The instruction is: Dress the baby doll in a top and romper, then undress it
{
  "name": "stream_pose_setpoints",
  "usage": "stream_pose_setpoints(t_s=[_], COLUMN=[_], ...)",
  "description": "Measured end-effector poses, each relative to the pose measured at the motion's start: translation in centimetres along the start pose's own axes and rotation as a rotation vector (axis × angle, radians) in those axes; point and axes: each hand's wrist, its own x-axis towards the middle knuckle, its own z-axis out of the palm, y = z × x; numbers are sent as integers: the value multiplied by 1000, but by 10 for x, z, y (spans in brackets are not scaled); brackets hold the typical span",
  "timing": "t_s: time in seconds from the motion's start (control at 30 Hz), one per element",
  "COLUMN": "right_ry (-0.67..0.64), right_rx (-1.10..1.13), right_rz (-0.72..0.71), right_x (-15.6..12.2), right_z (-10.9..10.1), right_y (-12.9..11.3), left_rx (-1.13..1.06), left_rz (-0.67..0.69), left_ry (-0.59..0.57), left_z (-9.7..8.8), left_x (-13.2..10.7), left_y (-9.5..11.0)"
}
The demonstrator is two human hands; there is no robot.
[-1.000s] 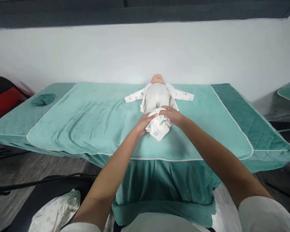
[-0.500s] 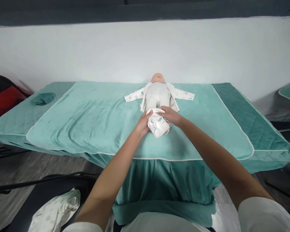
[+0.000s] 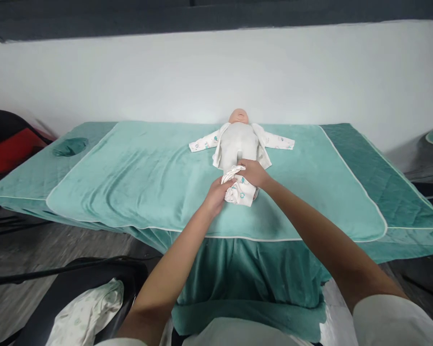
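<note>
A baby doll lies on its back on the green bed, head toward the wall. An open white printed jacket has its sleeves spread out to both sides. Bunched around the doll's lower legs are white printed baby pants. My left hand is closed on the left edge of the pants. With its fingers closed at the waistband, my right hand grips the pants from the right. The doll's feet are mostly hidden by the cloth.
A green velvet cover with a white border lies over the bed, which has a face hole at left. A black chair at lower left holds a crumpled white cloth. A red and black seat stands at far left.
My left hand has shifted slightly lower on the pants. The pants are more bunched, and their loose end has swung rightward. The whole view has shifted slightly.
</note>
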Motion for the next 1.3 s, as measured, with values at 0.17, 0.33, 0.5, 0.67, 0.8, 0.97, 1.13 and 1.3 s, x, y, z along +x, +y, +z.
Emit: stream_pose_setpoints(t_s=[0.17,0.33,0.5,0.67,0.8,0.97,1.13,1.3], right_ry=[-102,-190,-245,-295,-320,-354,-383,-414], right_rx=[-140,-191,-346,-411,-419,-402,-376,-253], right_rz=[-16,4,-60,-106,-100,-74,-47,-49], right_x=[2,3,3,0,-2,-4,-5,-6], right_z=[-6,-11,-13,-9,-7,-7,-10,-13], right_y=[-5,-6,-4,-4,-6,-10,-16,-15], left_rx=[-75,-198,-267,-160,23,270,357,218], left_rz=[47,25,53,107,152,180,159,77], left_ry=[156,197,244,402,438,436,436,356], left_z=[11,26,36,24,7,-7,-11,-17], left_x=[-20,-34,-45,-52,-49,-44,-41,-35], left_y=[-14,-24,-46,-72,-77,-66,-59,-56])
